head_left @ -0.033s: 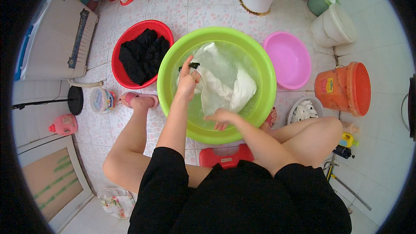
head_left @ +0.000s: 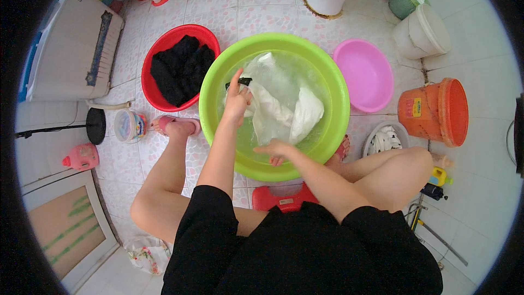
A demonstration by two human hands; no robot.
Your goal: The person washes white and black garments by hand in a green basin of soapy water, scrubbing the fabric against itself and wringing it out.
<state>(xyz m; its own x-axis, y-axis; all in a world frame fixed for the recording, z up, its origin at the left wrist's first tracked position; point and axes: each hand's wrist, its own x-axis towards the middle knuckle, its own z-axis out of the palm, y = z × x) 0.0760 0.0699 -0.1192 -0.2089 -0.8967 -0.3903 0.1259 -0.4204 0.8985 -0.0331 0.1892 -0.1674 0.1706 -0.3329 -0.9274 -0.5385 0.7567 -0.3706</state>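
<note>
A large lime-green basin (head_left: 342,101) of cloudy water stands before me. White cloth (head_left: 307,113) lies partly sunk in it, its folds rising above the surface. A small black strip (head_left: 245,82) shows at the cloth's left end. Over that end is my left hand (head_left: 237,104), index finger stretched out and the others loosely bent and apart; I cannot tell whether it touches the cloth. My right hand (head_left: 276,149) is low over the basin's near side, fingers spread with nothing in them, just below the cloth's near edge.
Left of the basin is a red basin (head_left: 148,84) holding black cloth (head_left: 180,71). To the right stand a pink basin (head_left: 364,74), an orange bucket (head_left: 431,112) and a bowl of white-and-black cloth (head_left: 385,139). A red stool (head_left: 284,199) sits close to me.
My right hand has shifted very slightly to the left. The left hand and the cloth look the same.
</note>
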